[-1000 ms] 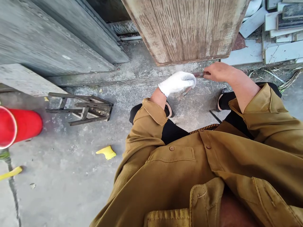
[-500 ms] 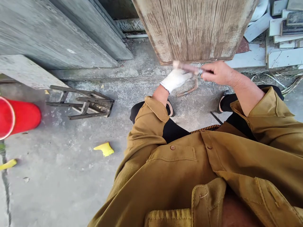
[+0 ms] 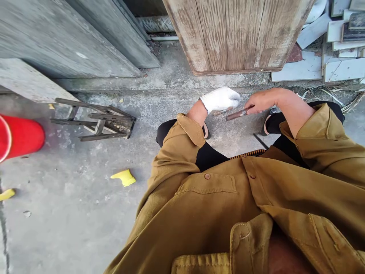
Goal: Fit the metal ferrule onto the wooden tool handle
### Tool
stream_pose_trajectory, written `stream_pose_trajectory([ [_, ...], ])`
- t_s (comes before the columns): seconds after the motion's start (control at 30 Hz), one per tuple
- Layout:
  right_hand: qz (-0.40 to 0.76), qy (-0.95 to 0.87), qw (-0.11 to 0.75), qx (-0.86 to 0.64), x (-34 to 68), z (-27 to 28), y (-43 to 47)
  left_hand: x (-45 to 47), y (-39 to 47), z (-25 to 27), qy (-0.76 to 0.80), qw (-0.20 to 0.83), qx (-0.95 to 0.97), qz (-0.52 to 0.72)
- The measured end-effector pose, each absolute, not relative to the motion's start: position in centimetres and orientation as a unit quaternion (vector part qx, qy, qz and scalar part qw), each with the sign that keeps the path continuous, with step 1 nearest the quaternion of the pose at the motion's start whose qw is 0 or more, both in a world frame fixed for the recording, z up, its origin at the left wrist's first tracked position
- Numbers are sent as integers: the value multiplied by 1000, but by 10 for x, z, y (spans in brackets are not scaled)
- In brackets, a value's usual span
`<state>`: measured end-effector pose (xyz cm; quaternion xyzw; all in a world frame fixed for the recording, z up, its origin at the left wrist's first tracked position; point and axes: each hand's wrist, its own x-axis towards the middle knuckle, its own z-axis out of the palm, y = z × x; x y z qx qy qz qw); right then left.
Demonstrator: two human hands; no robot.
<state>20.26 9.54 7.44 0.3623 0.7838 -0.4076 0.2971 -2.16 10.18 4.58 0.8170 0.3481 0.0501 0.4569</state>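
My right hand (image 3: 265, 99) is bare and closed round a brown wooden handle (image 3: 236, 115) with wire wound about it. The handle's free end points left and down, low over the concrete. My left hand (image 3: 221, 99) wears a white glove, its fingers bent and pressed together. What those fingers hold, if anything, is hidden. Just under the glove a thin brown curved piece with wire round it (image 3: 221, 112) shows, partly covered by the hand. Whether the glove touches it I cannot tell. A small gap separates the two hands.
A worn wooden panel (image 3: 239, 38) stands ahead beyond a low concrete ledge. Grey boards (image 3: 71, 42) lean at the left, near a small wooden stool on its side (image 3: 105, 118) and a red bucket (image 3: 24, 136). A yellow scrap (image 3: 124, 177) lies on the floor. Tiles (image 3: 302, 70) are piled at right.
The handle's free end has swung down from over the glove toward the ground. My gloved hand has shifted slightly right, over the curved piece. My right hand has moved little.
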Motion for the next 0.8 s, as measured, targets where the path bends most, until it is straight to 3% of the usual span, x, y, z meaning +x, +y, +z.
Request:
stream_pose_trajectory([
  [0.13,-493,779,196,335,213,86,96,-27,108,45,334,502,794,79],
  [0.23,-527,760,30,379,219,96,94,-24,111,39,350,520,765,150],
  [0.37,-588,632,-259,434,216,110,86,-19,108,37,373,514,746,199],
  [0.47,-558,559,-357,499,211,114,87,-17,102,42,358,497,771,174],
  [0.6,-436,618,-253,603,212,103,99,-19,95,49,328,509,786,126],
  [0.73,-240,780,8,578,217,84,105,-24,92,54,319,526,782,95],
  [0.8,-265,819,131,491,219,77,103,-28,95,56,331,516,784,94],
])
